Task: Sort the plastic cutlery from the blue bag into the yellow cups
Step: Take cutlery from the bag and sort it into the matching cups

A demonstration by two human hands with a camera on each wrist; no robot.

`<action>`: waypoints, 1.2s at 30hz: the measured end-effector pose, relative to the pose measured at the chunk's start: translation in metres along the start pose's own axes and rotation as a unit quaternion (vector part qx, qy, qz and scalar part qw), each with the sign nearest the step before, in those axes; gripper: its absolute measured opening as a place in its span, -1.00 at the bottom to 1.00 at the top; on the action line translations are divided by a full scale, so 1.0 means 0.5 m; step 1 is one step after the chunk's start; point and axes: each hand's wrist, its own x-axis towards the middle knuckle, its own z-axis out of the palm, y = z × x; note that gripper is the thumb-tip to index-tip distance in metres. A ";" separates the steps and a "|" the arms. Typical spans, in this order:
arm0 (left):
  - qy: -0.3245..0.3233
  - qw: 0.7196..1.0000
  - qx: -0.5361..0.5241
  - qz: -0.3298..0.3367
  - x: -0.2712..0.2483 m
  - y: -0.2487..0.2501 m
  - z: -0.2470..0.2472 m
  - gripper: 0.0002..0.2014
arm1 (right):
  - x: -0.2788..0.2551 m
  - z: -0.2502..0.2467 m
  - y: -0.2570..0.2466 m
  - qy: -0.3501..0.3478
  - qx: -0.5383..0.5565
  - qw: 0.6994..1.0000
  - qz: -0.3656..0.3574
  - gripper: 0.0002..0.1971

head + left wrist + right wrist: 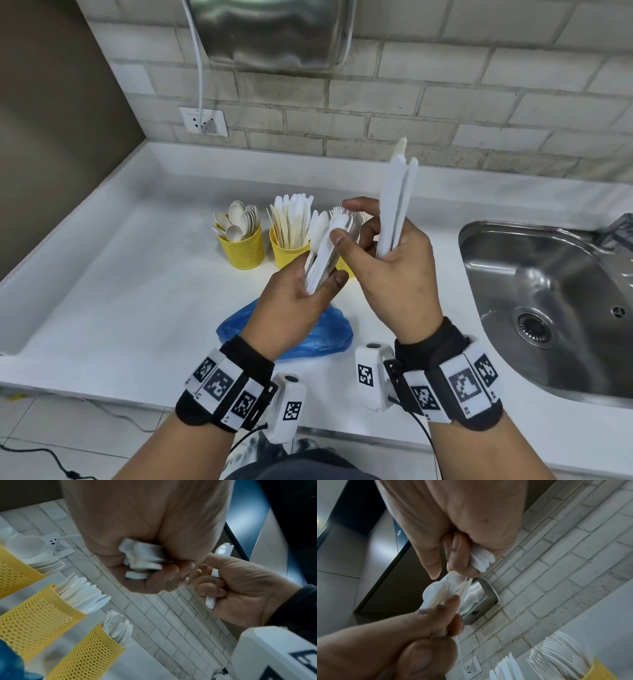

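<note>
My left hand [301,294] grips a mixed bundle of white plastic cutlery [320,250] above the blue bag [325,334], which lies crumpled on the counter. My right hand [394,260] holds a few long white pieces [397,205] upright in its palm, while its thumb and forefinger reach to the top of the left bundle at a fork head [340,222]. Three yellow mesh cups stand behind: the spoon cup [241,251], the knife cup [286,251] and the fork cup [89,653], mostly hidden by my hands in the head view. The left wrist view shows the bundle's handle ends [142,559].
A steel sink [548,308] is sunk into the white counter [137,274] at the right. A wall socket [203,121] with a white cable and a steel dispenser [270,31] are on the brick wall behind the cups.
</note>
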 end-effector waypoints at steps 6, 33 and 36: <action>0.042 0.996 0.073 0.023 0.005 -0.002 -0.009 -0.76 | 0.022 -0.020 -0.006 -0.024 -0.164 0.983 -0.075 -0.72; 0.089 0.969 0.228 0.031 0.019 -0.004 -0.013 -0.66 | 0.066 -0.069 -0.004 -0.197 -0.350 0.915 -0.045 -0.88; 0.093 0.965 0.244 0.029 0.017 -0.004 -0.011 -0.65 | 0.066 -0.070 -0.008 -0.236 -0.358 0.903 -0.029 -0.87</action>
